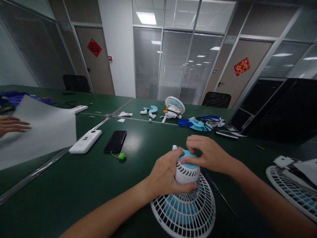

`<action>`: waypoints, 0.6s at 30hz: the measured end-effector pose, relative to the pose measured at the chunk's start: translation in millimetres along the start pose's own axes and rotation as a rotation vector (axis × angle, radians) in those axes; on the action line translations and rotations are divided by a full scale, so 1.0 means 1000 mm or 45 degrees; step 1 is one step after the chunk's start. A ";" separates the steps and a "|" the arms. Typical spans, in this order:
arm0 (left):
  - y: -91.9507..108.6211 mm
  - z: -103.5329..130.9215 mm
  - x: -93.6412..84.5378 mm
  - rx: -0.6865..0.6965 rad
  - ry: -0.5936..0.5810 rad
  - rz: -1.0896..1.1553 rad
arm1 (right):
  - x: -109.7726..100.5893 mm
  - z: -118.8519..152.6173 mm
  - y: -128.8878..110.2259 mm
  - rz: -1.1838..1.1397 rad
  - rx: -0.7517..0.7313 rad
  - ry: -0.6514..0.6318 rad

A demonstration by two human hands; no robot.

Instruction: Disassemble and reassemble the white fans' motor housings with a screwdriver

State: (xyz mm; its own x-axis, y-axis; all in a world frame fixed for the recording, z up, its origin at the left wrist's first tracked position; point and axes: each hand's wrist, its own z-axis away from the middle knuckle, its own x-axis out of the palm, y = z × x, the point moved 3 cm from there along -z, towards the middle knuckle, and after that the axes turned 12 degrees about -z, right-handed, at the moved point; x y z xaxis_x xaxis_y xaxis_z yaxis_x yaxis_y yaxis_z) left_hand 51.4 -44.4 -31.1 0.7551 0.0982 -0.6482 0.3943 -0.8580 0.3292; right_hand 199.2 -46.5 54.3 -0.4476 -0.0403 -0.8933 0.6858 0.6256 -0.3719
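Both hands on a small fan at the near edge of the table.
Left hand (165,175) clasps the white motor housing (186,172) above the grille (184,211); right hand (210,153) pinches its blue cap (189,155). Green table (74,185).

**Glass-walled office with dark green tables**

Long dark green tables (74,185) fill the room, joined along metal seams. Behind them runs a glass partition wall with closed grey slatted blinds (173,66), which mirrors rows of rectangular ceiling lights. A white square pillar (119,46) stands left of it. Two brown wooden doors, one at the left (95,69) and one at the right (245,79), each carry a red diamond-shaped paper decoration (the characters are too small to read). Two black office chairs (76,83) sit at the far table edge. A lit ceiling panel (147,18) shines overhead.
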 end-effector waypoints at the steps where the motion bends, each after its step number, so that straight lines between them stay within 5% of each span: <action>1: 0.001 -0.001 -0.001 -0.005 -0.015 0.015 | 0.001 -0.001 -0.001 0.033 -0.006 -0.005; 12: 0.001 -0.004 -0.003 -0.003 -0.030 0.055 | -0.006 0.007 -0.007 -0.148 0.163 -0.092; 18: 0.002 -0.003 -0.004 -0.019 -0.023 0.046 | 0.001 0.005 -0.014 -0.004 0.173 -0.064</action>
State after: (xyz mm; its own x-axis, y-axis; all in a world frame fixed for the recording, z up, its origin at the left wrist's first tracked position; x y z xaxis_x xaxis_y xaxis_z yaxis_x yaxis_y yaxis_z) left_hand 51.2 -44.8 -25.5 0.7594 0.0578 -0.6480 0.3746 -0.8532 0.3629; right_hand 191.5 -59.1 57.5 -0.4229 -0.0833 -0.9024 0.7572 0.5145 -0.4024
